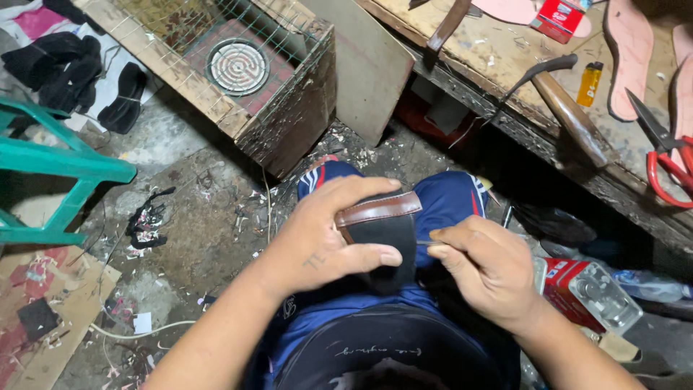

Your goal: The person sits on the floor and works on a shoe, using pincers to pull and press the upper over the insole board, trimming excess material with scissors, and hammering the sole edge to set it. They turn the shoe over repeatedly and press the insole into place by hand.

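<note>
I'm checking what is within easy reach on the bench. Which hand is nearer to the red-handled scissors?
The right hand. It is below and to the left of the scissors on the workbench; the left hand is farther left, gripping the black leather piece.

Cobbler's workshop, scarred wooden workbench [505, 54], hammer [570, 108], red scissors [668, 162], pink insoles [632, 50]

floor [202, 217]: littered concrete | teal stool [65, 170] | scarred wooden workbench [505, 58]
</note>
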